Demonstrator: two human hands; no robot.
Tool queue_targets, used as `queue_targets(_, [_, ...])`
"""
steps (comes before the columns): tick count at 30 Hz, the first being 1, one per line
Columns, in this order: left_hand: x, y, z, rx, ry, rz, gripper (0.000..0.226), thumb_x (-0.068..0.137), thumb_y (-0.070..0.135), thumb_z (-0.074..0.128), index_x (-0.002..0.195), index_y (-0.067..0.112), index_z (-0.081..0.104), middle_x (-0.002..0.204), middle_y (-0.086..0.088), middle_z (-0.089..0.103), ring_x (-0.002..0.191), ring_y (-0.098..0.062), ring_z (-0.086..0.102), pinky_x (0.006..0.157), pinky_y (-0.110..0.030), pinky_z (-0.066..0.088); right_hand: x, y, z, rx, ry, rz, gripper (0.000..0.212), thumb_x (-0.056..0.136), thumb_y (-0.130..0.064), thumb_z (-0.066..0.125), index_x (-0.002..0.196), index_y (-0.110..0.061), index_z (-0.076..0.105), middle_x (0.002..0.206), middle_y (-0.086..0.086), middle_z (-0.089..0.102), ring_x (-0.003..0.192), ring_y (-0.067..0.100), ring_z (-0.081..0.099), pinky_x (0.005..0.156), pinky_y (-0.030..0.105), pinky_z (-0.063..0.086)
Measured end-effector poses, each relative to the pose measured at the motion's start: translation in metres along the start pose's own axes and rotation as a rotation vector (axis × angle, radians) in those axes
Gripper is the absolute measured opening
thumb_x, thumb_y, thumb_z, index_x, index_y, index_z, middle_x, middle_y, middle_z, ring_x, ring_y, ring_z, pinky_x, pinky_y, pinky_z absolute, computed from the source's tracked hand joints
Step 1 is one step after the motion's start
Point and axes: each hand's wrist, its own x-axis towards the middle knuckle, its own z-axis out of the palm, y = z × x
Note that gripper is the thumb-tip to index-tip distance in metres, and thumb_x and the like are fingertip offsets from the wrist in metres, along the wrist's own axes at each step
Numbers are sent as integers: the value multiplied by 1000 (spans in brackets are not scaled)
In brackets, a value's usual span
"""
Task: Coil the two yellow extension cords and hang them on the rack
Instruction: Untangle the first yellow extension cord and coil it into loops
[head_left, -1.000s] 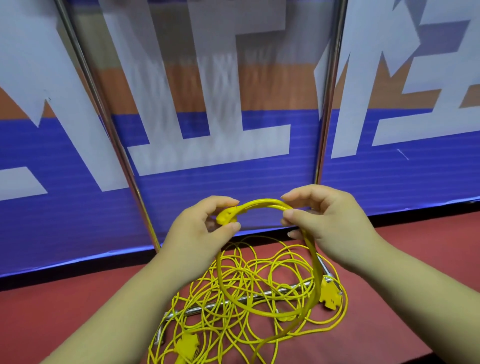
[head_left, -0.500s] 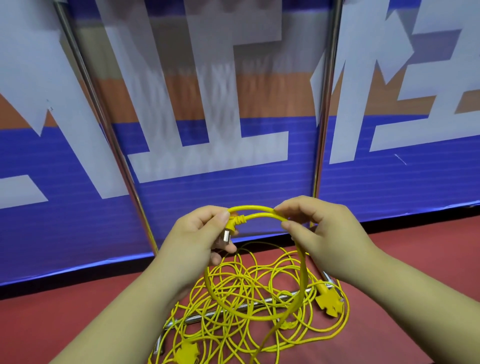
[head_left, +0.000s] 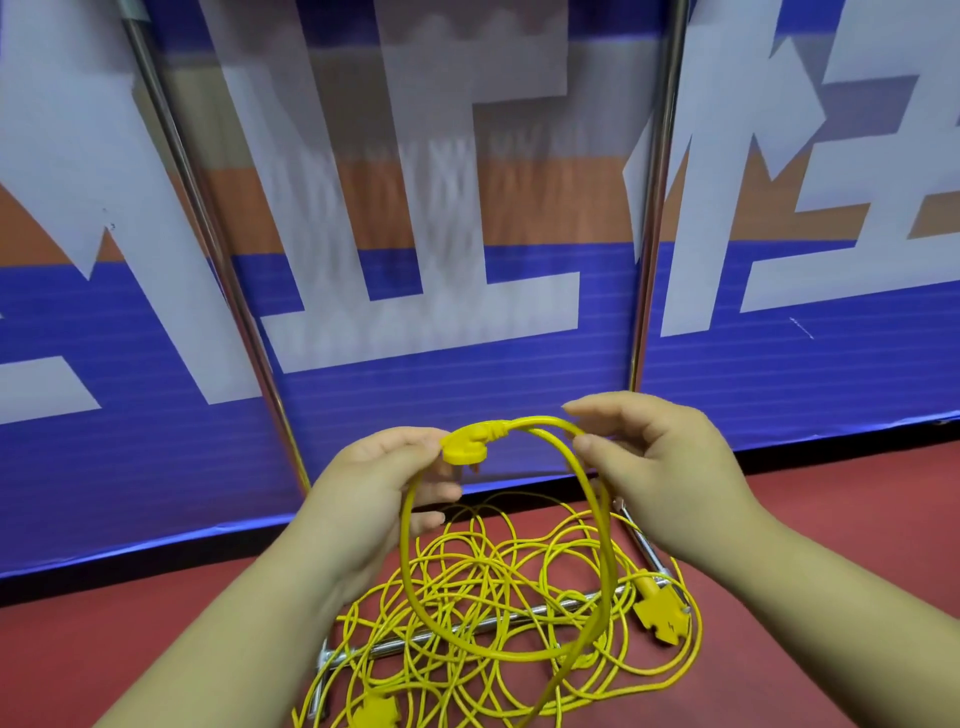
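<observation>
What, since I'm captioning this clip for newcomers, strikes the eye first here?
At centre, the left hand grips a bright yellow plug while the right hand pinches its thick yellow cord loop. Below lies a tangle of thin yellow cords on the red floor; a blue, white and orange banner fills the background.

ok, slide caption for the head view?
Left hand holds the plug, right hand pinches the first loop above the tangled cords.
</observation>
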Motion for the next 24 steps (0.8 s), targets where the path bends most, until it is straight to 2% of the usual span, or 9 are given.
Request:
queue_targets(2, [2,-2,-3,12,22,15,17,98,11,57,108,10,71,77,-6,69,61,-14,60,52,-24,46,3,-1,-1,150,26,96,28,90,-1,68,97,-28,72,90,1,74,76,15,74,56,31,59])
queue_targets(4, [4,-4,-5,39,33,47,14,96,9,61,106,10,71,71,-5,64,56,-13,52,51,-25,42,4,-2,-2,266,51,184,22,90,2,66,93,-19,72,92,8,73,77,18,75,57,34,60])
queue_targets(10, [13,-11,-10,153,102,116,8,95,18,65,95,13,71,65,-1,59,53,-12,47,52,-27,42,9,2,-2,548,173,446,14,92,1,64,97,-10,70,99,14,72,78,19,75,58,29,59])
queue_targets(14, [13,-13,-10,184,95,126,8,96,18,65,93,14,71,68,-2,63,58,-13,52,57,-30,47,14,11,-3,606,188,544,16,94,1,63,105,-8,69,105,15,67,80,20,73,59,29,60])
queue_targets(19, [10,-12,-6,180,95,178,7,95,17,65,91,15,70,67,1,62,58,-12,51,57,-27,42,12,18,-2,459,-3,588,26,93,-3,66,118,-8,66,91,11,70,84,20,76,64,28,61])
queue_targets(21, [8,-10,-2,173,100,215,8,96,16,64,91,15,69,66,2,60,58,-11,51,56,-26,42,12,16,1,461,-94,594,30,94,-7,65,123,-12,63,100,8,75,88,23,76,78,38,62])
queue_targets(23, [7,-8,2,149,116,248,9,97,14,62,92,14,68,66,2,59,58,-10,51,55,-25,42,11,11,3,481,-189,605,35,94,-14,65,127,-21,58,109,7,75,92,27,75,95,47,55])
queue_targets(24, [6,-7,4,134,124,262,9,97,14,61,92,13,68,66,2,59,58,-10,51,55,-25,42,9,10,5,480,-243,605,37,93,-16,67,128,-24,55,110,6,75,93,28,75,99,48,53])
